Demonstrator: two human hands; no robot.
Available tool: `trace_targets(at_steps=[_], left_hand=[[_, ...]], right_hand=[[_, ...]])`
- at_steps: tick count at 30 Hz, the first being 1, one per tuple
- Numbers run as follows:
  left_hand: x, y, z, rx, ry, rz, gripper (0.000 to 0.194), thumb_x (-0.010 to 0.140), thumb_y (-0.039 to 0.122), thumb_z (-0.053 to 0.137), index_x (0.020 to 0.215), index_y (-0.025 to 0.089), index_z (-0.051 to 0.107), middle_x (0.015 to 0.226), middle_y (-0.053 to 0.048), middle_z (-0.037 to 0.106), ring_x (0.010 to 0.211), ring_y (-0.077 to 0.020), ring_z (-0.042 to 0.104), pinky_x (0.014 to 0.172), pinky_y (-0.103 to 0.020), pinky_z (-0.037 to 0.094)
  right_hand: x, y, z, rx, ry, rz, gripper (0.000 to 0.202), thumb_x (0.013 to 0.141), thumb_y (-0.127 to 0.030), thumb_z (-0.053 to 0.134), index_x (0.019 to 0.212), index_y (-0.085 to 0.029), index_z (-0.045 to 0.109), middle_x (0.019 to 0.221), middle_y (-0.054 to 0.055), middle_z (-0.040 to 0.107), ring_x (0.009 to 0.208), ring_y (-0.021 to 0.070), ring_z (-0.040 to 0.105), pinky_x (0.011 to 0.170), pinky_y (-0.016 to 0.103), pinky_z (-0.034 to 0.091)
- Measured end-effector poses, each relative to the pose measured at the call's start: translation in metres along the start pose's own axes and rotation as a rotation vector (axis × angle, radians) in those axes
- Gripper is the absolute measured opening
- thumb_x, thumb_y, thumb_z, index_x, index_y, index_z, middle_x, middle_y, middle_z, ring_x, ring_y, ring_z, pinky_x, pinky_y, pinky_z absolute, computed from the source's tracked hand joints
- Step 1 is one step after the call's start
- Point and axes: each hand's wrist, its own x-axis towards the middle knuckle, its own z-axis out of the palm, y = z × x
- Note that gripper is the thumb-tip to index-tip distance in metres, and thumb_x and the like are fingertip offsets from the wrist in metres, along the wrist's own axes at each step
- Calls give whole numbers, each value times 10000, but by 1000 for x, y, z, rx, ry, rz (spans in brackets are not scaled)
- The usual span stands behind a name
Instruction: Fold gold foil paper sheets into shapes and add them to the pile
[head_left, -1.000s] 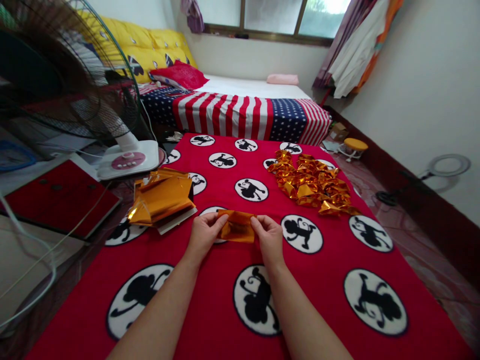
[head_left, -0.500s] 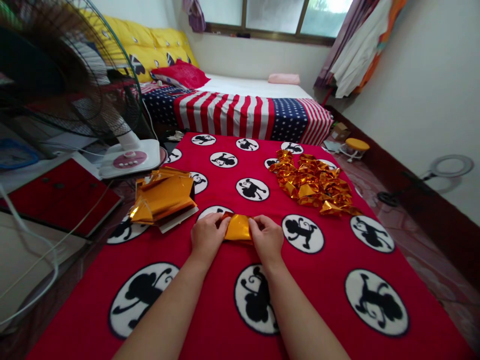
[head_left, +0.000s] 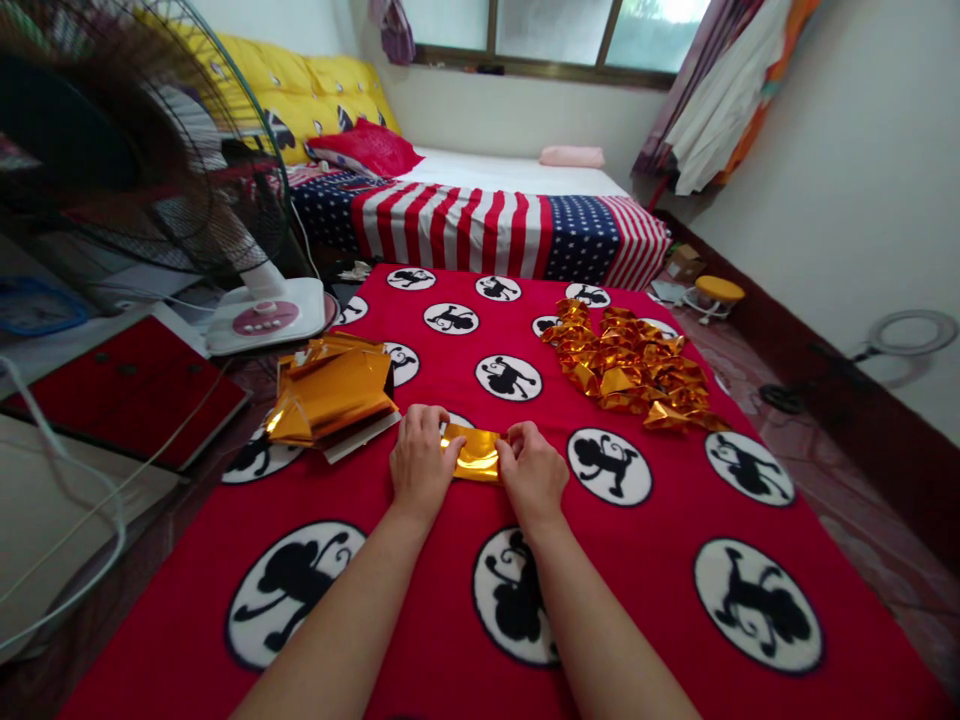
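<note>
A small folded sheet of shiny gold foil paper (head_left: 478,456) lies between my hands on the red cloth (head_left: 637,610) with its monkey-print circles. My left hand (head_left: 424,458) has its thumb on the sheet's left end, the fingers curled over the far side. At the right end, my right hand (head_left: 534,468) pinches the paper between thumb and bent fingers. To the left rests a stack of flat gold foil sheets (head_left: 337,388). Several folded, crinkled gold foil pieces (head_left: 634,365) are heaped at the back right.
A fan (head_left: 262,310) with blurred blades stands left of the cloth, beside a dark red panel (head_left: 127,390) and a white cable (head_left: 112,500). Behind is a bed with a striped, starred cover (head_left: 457,225). A yellow stool (head_left: 718,290) stands on the floor at right.
My left fingers have lifted and spread a little over the paper's left end, showing more of the gold sheet. My right hand keeps its grip. The whole view has shifted slightly.
</note>
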Motion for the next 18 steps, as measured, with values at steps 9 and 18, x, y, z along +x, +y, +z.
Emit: trace_targets(at_steps=[9,18], left_hand=[[8,-17,11,-345,-218,358,148,857,128,577,876,195,708,917,-54,644,922,-196,566,840,-331,470],[8,-24,1,-392,-346,393,305,781,287,705,1079,223,713,1031,-62,628,974,-208,565,893,-350,459]], right_hand=[[-1,-1,0,-28,-34,-140,108,905,-232,580,878,-246,683,908,5,618,790,143,572,587,251,302],[-16,-8,3,-22,24,-135,277,849,-437,632,991,-200,657,1032,78,554,972,235,532,775,315,415]])
